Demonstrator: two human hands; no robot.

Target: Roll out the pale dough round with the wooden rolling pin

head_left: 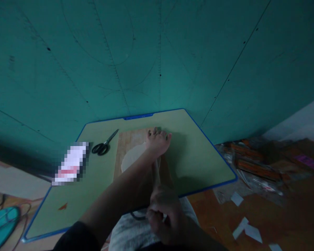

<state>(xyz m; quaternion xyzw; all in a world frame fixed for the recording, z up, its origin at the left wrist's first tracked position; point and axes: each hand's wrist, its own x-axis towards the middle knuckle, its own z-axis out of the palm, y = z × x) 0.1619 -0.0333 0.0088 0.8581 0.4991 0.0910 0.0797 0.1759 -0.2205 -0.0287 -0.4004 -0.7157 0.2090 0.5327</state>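
Edging in blue (211,187) bounds a pale worktop (201,153) across the middle of the frame, its far side near a green wall (157,52), its near side passing under the forearms. Broad worktop surface lies right of the wooden board (123,139), with more to its left. At centre, a round whitish sheet (132,158) rests on the board, partly hidden by the left forearm. A slim rod (155,174) runs over the sheet's right part. The left hand (158,141) lies over the rod's far end, fingers spread wide; the right hand (164,211) has its fingers curled round the near end. At right, clear plastic packaging (256,167) contains brown strips, too dim to count. Counted on the worktop: 1 board, 1 sheet, 1 pair of scissors (103,148) left of the board, 1 pixelated white item (72,162) at the left edge and 1 orange-brown scrap (63,206) at lower left. At lower right, 4 white pieces (237,198) lie on the floor (209,212).
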